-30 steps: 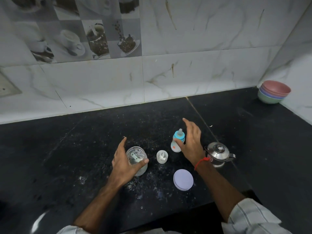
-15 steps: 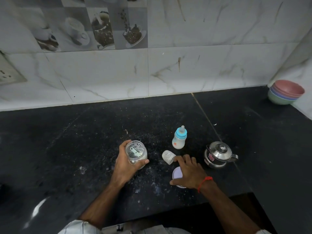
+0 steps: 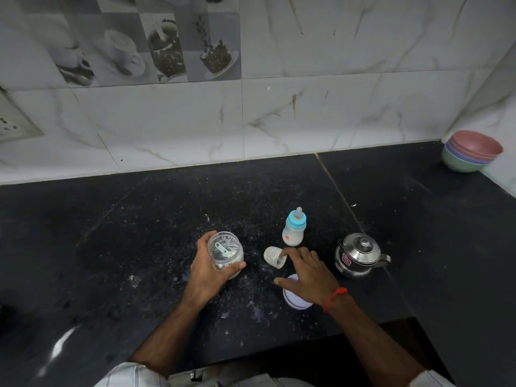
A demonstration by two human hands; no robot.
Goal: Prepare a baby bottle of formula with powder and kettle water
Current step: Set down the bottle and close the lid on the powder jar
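Observation:
A small baby bottle (image 3: 293,233) with a blue collar and teat stands upright on the black counter (image 3: 134,224). My left hand (image 3: 205,277) grips an open clear powder jar (image 3: 226,256); a white scoop (image 3: 223,248) lies inside it. My right hand (image 3: 310,270) lies spread over the jar's pale round lid (image 3: 296,302), which is flat on the counter. Its fingertips touch the clear bottle cap (image 3: 272,255), which is tipped on its side. A steel kettle (image 3: 358,255) with its lid on sits just right of that hand.
Spilled powder specks dot the counter around the jar and lid. A stack of coloured bowls (image 3: 472,153) stands in the far right corner against the tiled wall. The counter's front edge runs just behind my right wrist.
My right hand drew back from the bottle and came down onto the lid, and the clear cap tipped over. My left hand closed round the jar.

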